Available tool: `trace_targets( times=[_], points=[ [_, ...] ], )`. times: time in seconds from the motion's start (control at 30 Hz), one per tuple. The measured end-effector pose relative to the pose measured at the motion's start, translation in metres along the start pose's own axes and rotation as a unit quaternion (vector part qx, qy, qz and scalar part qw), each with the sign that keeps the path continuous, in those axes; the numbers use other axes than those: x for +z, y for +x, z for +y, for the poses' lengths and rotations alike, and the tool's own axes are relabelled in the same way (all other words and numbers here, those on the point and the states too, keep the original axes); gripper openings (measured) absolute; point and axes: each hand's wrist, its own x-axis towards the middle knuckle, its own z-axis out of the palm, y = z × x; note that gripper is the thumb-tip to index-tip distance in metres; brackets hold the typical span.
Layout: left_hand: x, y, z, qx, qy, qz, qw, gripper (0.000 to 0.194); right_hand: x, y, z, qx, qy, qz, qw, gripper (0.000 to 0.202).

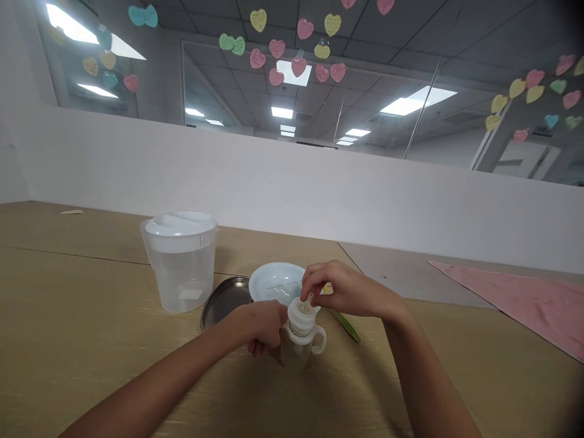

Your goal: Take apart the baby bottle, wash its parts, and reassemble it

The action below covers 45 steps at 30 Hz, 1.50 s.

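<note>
A baby bottle (300,340) with a white collar and white side handles stands upright on the table. My left hand (267,325) is closed at the bottle's left side, its fingers around the handle there, partly hidden. Above the collar, the fingers of my right hand (331,286) pinch the clear nipple (307,303). Just behind the bottle is a pale blue-white bowl (269,277), with something clear and thin inside it.
A clear pitcher (185,274) with a white lid stands at the back left. Beside it lies a round metal tray (223,304). A green handle (349,328) lies right of the bottle. Pink cloth (524,301) covers the right side. A white wall (274,182) rises behind the table.
</note>
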Motion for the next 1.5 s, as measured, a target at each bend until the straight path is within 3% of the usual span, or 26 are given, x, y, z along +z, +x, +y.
trace_targets(
  times=[0.1,0.3,0.5,0.8,0.93,1.03,1.13,1.3,1.5],
  points=[
    [-0.001,-0.003,0.003,0.006,0.031,0.002,1.0,0.008,-0.007,-0.005,-0.007,0.023,0.041,0.09,0.995,0.014],
    [-0.003,-0.007,0.003,0.021,0.067,0.041,0.997,0.007,-0.011,-0.008,-0.012,0.033,0.063,0.301,0.951,0.018],
    [-0.007,-0.004,-0.007,0.042,0.049,0.022,0.998,0.017,-0.009,-0.002,-0.005,0.057,0.036,0.401,0.913,0.02],
    [-0.021,-0.014,-0.017,0.072,0.084,0.052,0.993,0.03,0.0,0.01,0.006,0.082,-0.011,0.4,0.913,0.013],
    [-0.033,-0.025,-0.021,0.068,0.093,0.14,0.983,0.035,0.005,0.018,0.012,0.097,-0.022,0.366,0.925,0.013],
    [-0.039,-0.034,-0.02,0.105,0.1,0.206,0.968,0.04,0.009,0.022,0.013,0.107,-0.016,0.345,0.932,0.013],
    [-0.04,-0.038,-0.017,0.151,0.085,0.216,0.961,0.046,0.011,0.025,0.012,0.111,-0.012,0.341,0.933,0.013],
    [-0.037,-0.036,-0.013,0.17,0.082,0.218,0.958,0.06,0.013,0.025,0.01,0.102,-0.003,0.35,0.931,0.012],
    [-0.036,-0.034,-0.013,0.199,0.076,0.239,0.947,0.051,0.013,0.027,0.013,0.107,-0.003,0.369,0.923,0.012]
  ],
)
